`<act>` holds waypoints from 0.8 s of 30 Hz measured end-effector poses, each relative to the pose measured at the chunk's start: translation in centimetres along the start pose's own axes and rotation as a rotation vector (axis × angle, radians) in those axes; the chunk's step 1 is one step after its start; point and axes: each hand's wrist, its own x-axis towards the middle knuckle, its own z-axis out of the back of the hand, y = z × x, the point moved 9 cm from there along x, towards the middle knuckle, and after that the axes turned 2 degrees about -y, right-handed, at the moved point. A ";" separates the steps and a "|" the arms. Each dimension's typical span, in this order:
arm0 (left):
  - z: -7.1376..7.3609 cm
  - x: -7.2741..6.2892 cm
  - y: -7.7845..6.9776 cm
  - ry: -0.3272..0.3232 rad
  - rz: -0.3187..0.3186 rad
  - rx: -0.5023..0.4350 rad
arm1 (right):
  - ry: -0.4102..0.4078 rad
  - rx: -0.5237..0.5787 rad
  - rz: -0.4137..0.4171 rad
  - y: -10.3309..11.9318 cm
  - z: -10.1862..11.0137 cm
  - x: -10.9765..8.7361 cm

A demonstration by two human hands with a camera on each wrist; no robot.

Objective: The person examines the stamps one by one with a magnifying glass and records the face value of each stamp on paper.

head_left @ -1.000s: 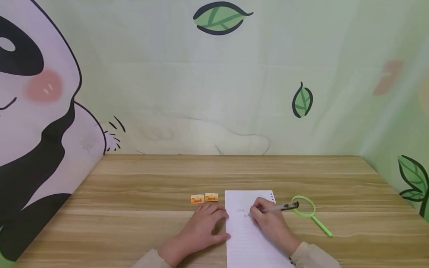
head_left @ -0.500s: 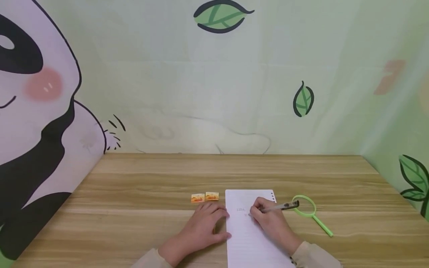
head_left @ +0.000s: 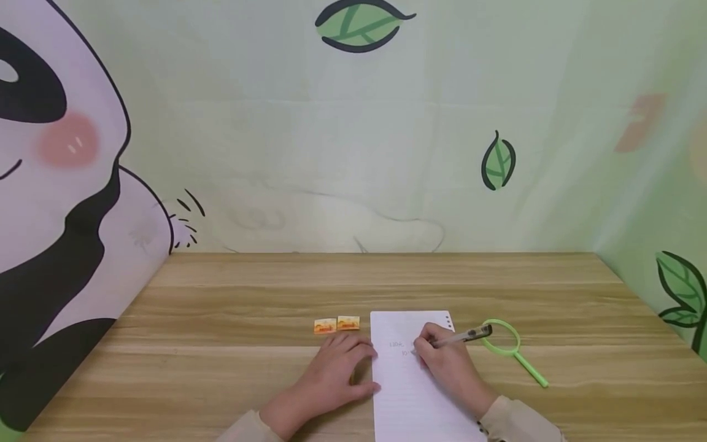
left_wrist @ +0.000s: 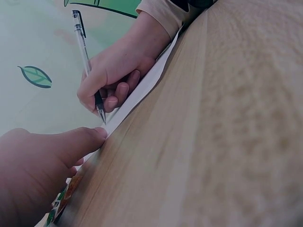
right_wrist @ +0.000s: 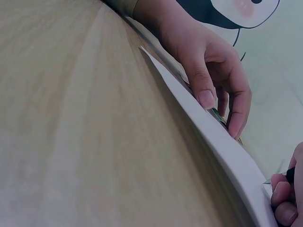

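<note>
A lined white sheet of paper [head_left: 414, 393] with punched holes lies on the wooden table, with small faint handwriting near its upper left. My right hand [head_left: 450, 365] pinches a gel pen [head_left: 466, 336] with a clear barrel and black grip. In the left wrist view the tip of the pen [left_wrist: 83, 47] is at the paper's surface. My left hand [head_left: 334, 371] rests at the paper's left edge, fingers loosely bent; its thumb and forefinger touch the sheet. Just beyond its fingertips lie two small orange-and-yellow printed pieces [head_left: 324, 326].
To the right of the paper lies a green magnifying glass [head_left: 516, 353], its handle angled toward the near right. A printed cloth backdrop [head_left: 331, 135] with a panda and leaves stands behind the table [head_left: 221, 294] and along its sides.
My right hand and the pen have shifted slightly to the right, so a little more of the lower line of writing shows. The left hand stays in place.
</note>
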 end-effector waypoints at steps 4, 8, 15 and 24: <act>0.0 0.0 0.0 0.001 0.002 0.007 | 0.019 0.000 0.002 0.0 -0.1 -0.1; -0.2 0.0 0.1 0.006 0.007 0.016 | 0.035 -0.012 0.014 0.2 -0.2 -0.1; -0.1 0.0 -0.1 -0.014 -0.015 0.024 | 0.006 -0.035 0.000 0.0 0.1 -0.2; -0.1 0.0 0.0 -0.002 -0.004 0.031 | 0.007 -0.056 0.017 -0.2 -0.1 0.1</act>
